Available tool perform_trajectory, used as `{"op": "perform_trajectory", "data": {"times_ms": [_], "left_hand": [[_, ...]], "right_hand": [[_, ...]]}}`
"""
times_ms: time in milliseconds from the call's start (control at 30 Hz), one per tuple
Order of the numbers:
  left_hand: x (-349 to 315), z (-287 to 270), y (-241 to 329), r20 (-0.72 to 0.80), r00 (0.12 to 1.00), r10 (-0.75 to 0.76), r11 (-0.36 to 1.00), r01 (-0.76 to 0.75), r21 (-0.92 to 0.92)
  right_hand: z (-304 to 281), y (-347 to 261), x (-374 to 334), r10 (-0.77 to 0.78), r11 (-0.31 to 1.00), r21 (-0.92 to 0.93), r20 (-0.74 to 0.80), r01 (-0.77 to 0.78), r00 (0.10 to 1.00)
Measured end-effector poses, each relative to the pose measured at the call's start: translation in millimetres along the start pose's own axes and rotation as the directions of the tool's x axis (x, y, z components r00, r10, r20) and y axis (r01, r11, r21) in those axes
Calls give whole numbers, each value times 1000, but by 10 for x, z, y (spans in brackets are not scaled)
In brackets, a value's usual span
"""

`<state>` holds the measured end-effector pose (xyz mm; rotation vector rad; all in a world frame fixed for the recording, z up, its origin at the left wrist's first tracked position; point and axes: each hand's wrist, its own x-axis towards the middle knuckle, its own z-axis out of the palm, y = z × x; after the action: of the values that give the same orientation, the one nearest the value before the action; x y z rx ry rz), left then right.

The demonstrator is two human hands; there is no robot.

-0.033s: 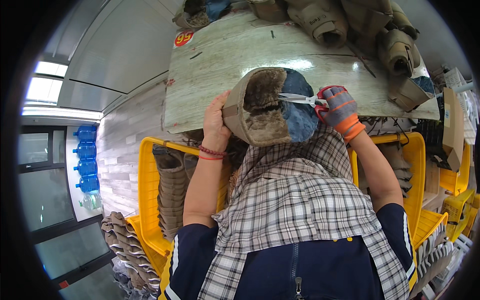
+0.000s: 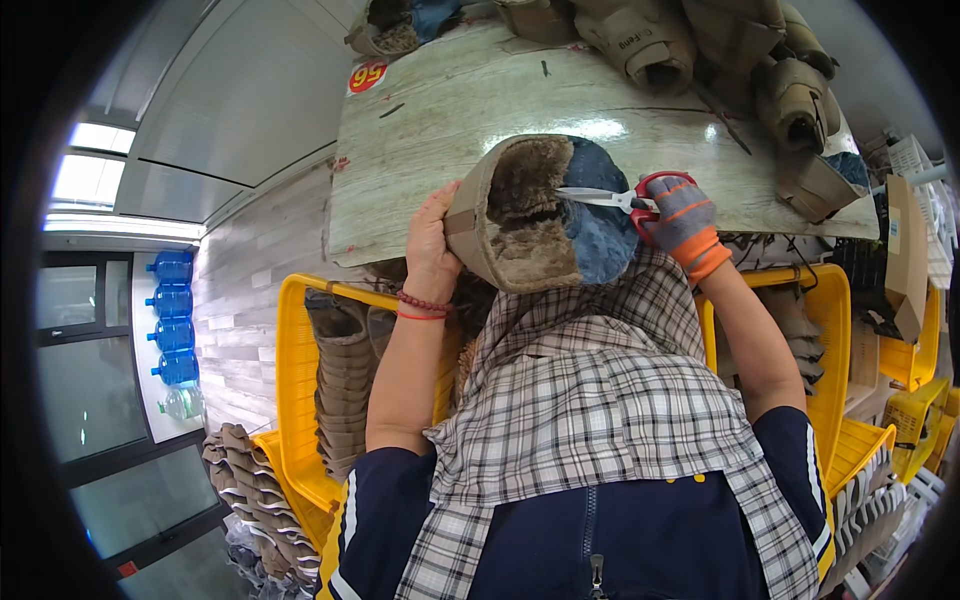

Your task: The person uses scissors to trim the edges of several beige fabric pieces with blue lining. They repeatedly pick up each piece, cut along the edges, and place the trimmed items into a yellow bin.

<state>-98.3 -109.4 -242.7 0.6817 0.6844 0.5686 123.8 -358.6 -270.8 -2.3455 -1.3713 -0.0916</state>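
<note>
A tan boot upper (image 2: 535, 248) with brown fleece lining and a blue fabric part (image 2: 600, 245) sits at the near edge of the table, its opening facing up. My bare left hand (image 2: 432, 238) is wrapped round its left side, the fingers partly hidden against the outer wall. My right hand (image 2: 682, 222), in a grey and orange glove, grips red-handled scissors (image 2: 592, 197). The blades lie over the blue fabric, nearly closed, and point left toward the fleece. Whether the tips touch the lining I cannot tell.
More tan boot uppers (image 2: 640, 50) are heaped along the far side of the wood-look table (image 2: 450, 110). Yellow crates (image 2: 292, 400) with stacked uppers (image 2: 342, 390) stand at both sides of me. A cardboard box (image 2: 905, 260) is at the right, and blue water jugs (image 2: 175, 300) line the left.
</note>
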Motion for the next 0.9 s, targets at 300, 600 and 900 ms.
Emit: {"op": "perform_trajectory", "data": {"times_ms": [300, 600, 900], "left_hand": [[-15, -24, -20, -15, 998, 59, 997, -60, -52], [0, 16, -32, -12, 998, 68, 997, -68, -26], [3, 49, -66, -39, 996, 75, 996, -73, 46]], "right_hand": [[-235, -105, -297, 36, 995, 94, 6, -36, 999], [-256, -83, -259, -79, 996, 52, 83, 75, 993], [-240, -109, -185, -142, 990, 12, 116, 142, 983]]}}
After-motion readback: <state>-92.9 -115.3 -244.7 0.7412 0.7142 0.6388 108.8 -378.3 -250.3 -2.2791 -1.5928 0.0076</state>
